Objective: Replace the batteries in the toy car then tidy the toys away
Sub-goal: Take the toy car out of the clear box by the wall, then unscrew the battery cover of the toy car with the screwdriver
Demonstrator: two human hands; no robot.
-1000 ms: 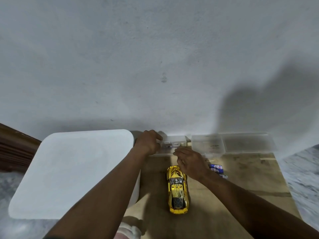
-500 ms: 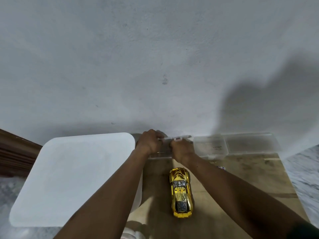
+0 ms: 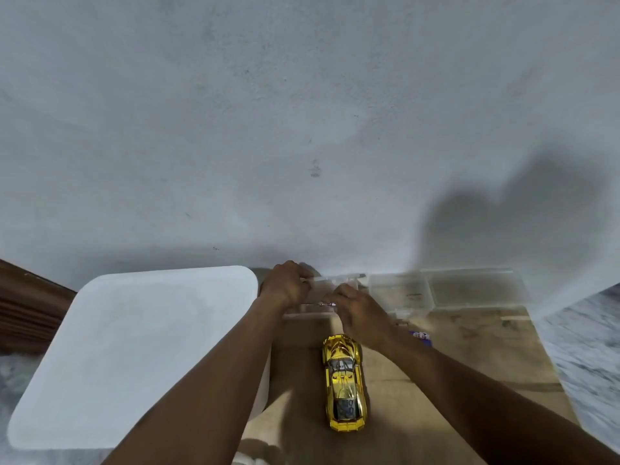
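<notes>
A shiny gold toy car [image 3: 345, 384] stands on its wheels on a brown board [image 3: 469, 357], nose toward the wall. Just beyond it, against the wall, sits a small clear plastic box [image 3: 322, 286] with its lid raised. My left hand [image 3: 285, 286] grips the box's left end and lid edge. At the box's front, my right hand [image 3: 355, 313] has its fingers curled, and a small shiny metallic item [image 3: 327, 303] shows at their tips. Blue-and-white batteries [image 3: 422, 337] lie on the board, partly hidden by my right wrist.
A large white lidded bin [image 3: 144, 347] stands to the left of the board. Two more clear plastic boxes [image 3: 402, 293] [image 3: 476, 286] line the wall to the right. A grey wall rises close behind. Dark wood [image 3: 27, 307] is at far left and marbled floor [image 3: 587, 347] at right.
My right hand went from above the car's nose to the small clear box, then drew back a little with something shiny at its fingertips. The box lid came up. My left hand stayed.
</notes>
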